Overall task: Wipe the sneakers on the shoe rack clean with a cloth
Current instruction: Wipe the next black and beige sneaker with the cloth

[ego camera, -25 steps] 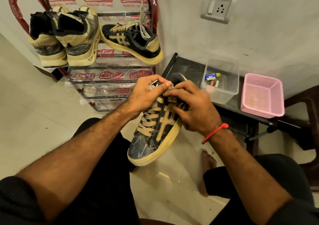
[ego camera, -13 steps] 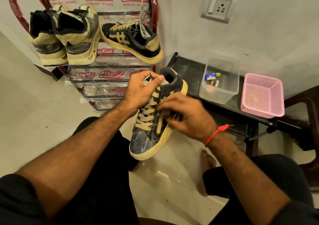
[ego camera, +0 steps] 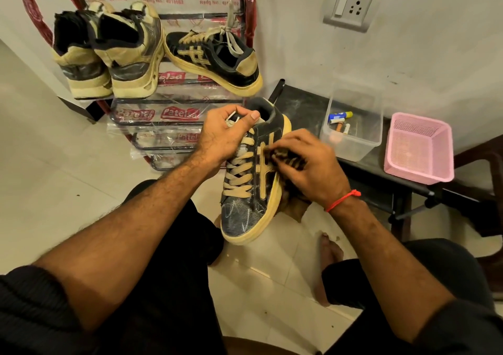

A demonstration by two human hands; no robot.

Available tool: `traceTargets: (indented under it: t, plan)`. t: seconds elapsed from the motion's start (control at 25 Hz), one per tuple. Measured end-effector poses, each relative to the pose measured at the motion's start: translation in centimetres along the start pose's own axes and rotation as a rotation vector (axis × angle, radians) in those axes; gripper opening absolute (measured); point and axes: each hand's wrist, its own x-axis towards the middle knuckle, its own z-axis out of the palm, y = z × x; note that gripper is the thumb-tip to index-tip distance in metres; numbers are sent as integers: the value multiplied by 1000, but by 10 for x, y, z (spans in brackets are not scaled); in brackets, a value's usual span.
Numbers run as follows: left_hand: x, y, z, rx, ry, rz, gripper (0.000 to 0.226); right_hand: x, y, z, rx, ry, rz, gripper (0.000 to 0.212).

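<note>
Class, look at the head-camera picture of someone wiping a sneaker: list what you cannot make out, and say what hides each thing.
Head view only:
1. The cloth: mostly covered by the right hand; its size and colour are unclear.
2. The held sneaker: its tongue is hidden under the left hand.
3. The small items in the clear plastic box: too small to identify.
4. The shoe rack: lower shelves are blocked by the left forearm.

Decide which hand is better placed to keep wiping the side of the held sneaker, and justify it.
Right. The right hand already presses the cloth against the side of the held sneaker, while the left hand grips its tongue end to steady it.
</note>
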Motion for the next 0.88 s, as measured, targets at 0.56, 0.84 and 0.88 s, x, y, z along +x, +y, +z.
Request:
traceTargets:
  t: [0.56, 0.84, 0.88]
  plan:
    - [-1, 1, 1, -4, 4, 10, 4, -3, 12, -1, 33, 71, 76, 28]
    - [1, -4, -4, 67, -52, -25, 9, -3, -29, 6, 125, -472, -268, 33]
    - [-2, 0, -1, 75, -116, -18, 9, 1, -21, 2, 94, -361, -211, 34]
